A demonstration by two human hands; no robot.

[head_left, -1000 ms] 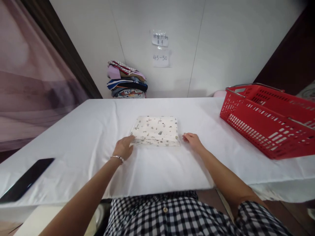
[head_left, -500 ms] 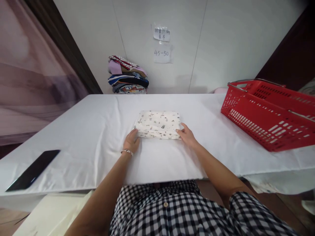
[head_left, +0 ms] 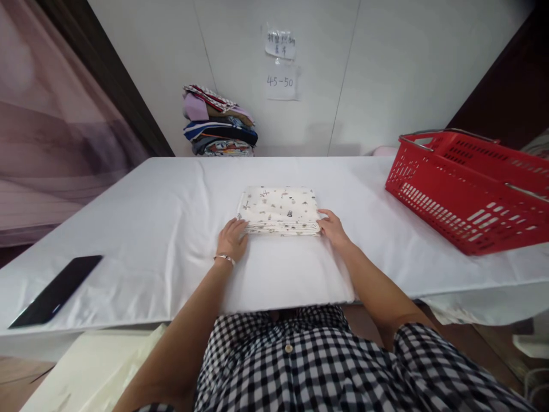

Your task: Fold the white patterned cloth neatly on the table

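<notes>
Folded cloth (head_left: pixel 279 210) on white counter (head_left: pixel 141 240), left hand (head_left: pixel 231 239) and right hand (head_left: pixel 332 228) open, touching its near corners

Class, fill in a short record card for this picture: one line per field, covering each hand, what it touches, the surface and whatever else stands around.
Left hand: fingers at the near left corner of the folded white printed cloth
Right hand: fingers at the cloth's near right corner
Cloth: folded flat into a rectangle, lying on the table
Surface: table under a white sheet
Right side: red plastic basket with metal handles
Left side: flat black phone
Behind: pile of folded coloured clothes by the wall
</notes>
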